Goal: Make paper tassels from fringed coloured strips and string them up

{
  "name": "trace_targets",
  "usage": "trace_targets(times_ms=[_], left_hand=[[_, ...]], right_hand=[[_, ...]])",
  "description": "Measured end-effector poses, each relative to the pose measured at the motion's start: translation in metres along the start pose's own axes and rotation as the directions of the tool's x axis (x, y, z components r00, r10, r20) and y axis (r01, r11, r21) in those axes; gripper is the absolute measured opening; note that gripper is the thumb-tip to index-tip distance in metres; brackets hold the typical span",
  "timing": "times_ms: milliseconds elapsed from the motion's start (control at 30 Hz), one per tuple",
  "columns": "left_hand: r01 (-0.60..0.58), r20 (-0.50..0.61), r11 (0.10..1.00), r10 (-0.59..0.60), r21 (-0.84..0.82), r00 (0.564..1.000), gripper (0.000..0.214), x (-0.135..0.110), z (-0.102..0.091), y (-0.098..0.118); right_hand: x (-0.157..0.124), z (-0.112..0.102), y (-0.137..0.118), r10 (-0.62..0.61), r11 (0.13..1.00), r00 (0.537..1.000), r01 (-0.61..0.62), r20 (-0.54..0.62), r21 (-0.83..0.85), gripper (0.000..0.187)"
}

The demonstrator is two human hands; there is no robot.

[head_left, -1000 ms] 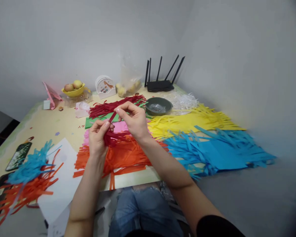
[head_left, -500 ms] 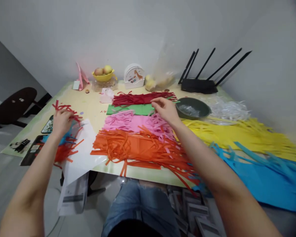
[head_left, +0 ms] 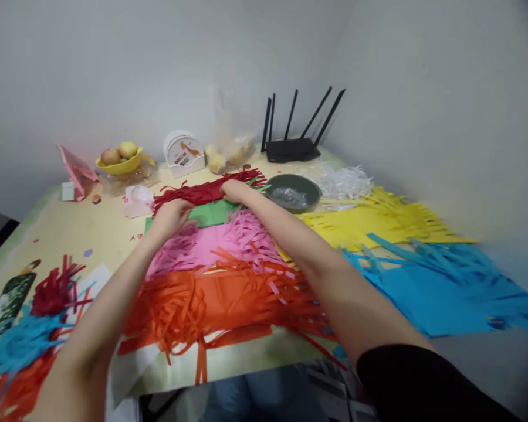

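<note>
A dark red sheet (head_left: 205, 191) is spread across the upper middle of the frame, tilted slightly upward to the right, with its ends cut into narrow, loose strips. Against its lower edge a green sheet (head_left: 211, 213) is laid flat, smooth in the middle, partly hidden toward both ends, with thin strips shown at upper right.

Nothing can be read with certainty. Left of centre in the upper half, a white, round-topped holder (head_left: 185, 161) with an orange giraffe picture (head_left: 189, 149) bears small coloured lettering (head_left: 182, 159), too blurred to make out. Lower, left of the frame's middle, a pale yellow, patterned counter surface (head_left: 108, 225) carries short red lettering (head_left: 137, 237); one character resembles a Y.
</note>
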State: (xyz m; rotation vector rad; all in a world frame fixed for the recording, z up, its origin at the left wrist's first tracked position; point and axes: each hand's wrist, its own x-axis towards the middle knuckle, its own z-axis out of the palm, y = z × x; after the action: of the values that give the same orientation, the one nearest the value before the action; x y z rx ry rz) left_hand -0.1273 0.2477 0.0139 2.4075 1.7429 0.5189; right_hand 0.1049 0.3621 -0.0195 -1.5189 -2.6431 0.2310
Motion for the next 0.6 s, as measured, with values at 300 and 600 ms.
trace_targets(times_ms=[300,600], left_hand=[[0.049,0.180,0.996,-0.035,-0.074,0.983,0.027,0.134,0.085,0.006],[0.142,0.196,0.983,-0.118,-0.118,0.974,0.017,0.153,0.089,-0.006]], right_hand=[[0.020,0.014,0.020,0.004,0.999,1.000,-0.003,0.025,-0.054,0.031],[0.024,0.008,0.023,0.027,1.000,0.999,-0.027,-0.039,-0.002,0.032]])
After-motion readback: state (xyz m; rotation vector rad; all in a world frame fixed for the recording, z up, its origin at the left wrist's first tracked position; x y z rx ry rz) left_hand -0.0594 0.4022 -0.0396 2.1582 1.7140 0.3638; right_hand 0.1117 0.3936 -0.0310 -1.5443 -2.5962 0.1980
